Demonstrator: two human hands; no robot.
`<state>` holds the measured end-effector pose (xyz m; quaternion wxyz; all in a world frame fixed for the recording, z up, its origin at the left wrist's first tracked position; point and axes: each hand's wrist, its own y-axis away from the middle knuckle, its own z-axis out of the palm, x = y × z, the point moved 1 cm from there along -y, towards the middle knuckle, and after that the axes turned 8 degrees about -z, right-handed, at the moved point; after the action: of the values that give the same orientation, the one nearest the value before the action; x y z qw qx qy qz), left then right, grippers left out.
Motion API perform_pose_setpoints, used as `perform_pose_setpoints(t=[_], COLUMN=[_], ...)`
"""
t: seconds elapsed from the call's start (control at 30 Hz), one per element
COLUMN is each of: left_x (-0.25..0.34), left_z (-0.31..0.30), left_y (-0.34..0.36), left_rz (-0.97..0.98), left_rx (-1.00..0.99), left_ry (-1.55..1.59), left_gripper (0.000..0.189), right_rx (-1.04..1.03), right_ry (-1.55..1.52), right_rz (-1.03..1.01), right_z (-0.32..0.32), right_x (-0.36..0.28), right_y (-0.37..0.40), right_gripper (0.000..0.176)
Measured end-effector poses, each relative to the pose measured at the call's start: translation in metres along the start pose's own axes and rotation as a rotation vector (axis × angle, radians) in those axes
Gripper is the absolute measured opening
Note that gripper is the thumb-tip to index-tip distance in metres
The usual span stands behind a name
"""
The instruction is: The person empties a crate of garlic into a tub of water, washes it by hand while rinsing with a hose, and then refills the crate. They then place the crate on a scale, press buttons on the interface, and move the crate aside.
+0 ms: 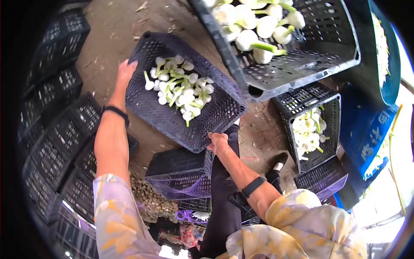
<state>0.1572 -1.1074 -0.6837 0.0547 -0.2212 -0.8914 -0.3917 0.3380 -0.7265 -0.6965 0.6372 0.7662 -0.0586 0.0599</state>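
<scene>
A dark plastic crate (159, 123) hangs tilted in front of me, held between both hands. White garlic bulbs with short green stems (185, 95) lie loose in it. My left hand (127, 71) is closed on the crate's left rim. Near the crate's lower corner, my right hand (217, 141) grips the edge with bent fingers. At the upper right, very close to the camera, another black crate (302, 73) holds larger-looking garlic bulbs (258, 26).
Black crates (56, 142) are stacked along the left. A smaller crate of garlic (308, 97) stands at the right, beside a blue container (366, 125). Below my held crate is another netted crate (177, 172). Brown ground (103, 39) shows between them.
</scene>
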Motion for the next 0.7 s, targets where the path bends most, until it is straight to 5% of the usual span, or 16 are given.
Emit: perform_pose_setpoints(t=[0.03,0.1,0.17,0.37,0.47,0.53,0.63,0.7], left_x=[-0.013,-0.021,-0.009,0.021,0.052,0.098,0.195,0.239], left_z=[-0.001,-0.017,-0.048,-0.214,-0.305,-0.345,-0.359,-0.350], left_y=[-0.008,-0.004,0.045,0.234,0.359,0.455,0.610,0.687], left_rz=[0.138,0.237,0.125,-0.028,-0.022,-0.055,-0.043,0.093], left_rx=[0.026,0.017,0.002,0.268,0.460,0.552,0.553,0.521], left_ry=[-0.012,-0.119,-0.047,-0.104,-0.105,-0.091,-0.165,-0.090], left_gripper=[0.031,0.030,0.031,0.019,0.017,0.017,0.018,0.019], right_rx=[0.005,-0.059,-0.066,-0.255,-0.444,-0.674,-0.953,-1.193], right_ry=[0.014,-0.045,0.098,0.573,0.285,0.248,-0.221,-0.481], right_rz=[-0.075,-0.004,-0.181,-0.660,-0.847,-0.733,-0.876,-0.736], right_z=[-0.002,-0.017,-0.029,-0.053,-0.061,-0.111,-0.205,-0.289], right_x=[-0.001,-0.018,-0.022,-0.075,-0.074,-0.096,-0.096,-0.092], right_y=[-0.005,0.019,0.023,0.139,0.192,0.272,0.350,0.379], right_gripper=[0.030,0.040,0.028,0.044,0.042,0.035,0.034,0.039])
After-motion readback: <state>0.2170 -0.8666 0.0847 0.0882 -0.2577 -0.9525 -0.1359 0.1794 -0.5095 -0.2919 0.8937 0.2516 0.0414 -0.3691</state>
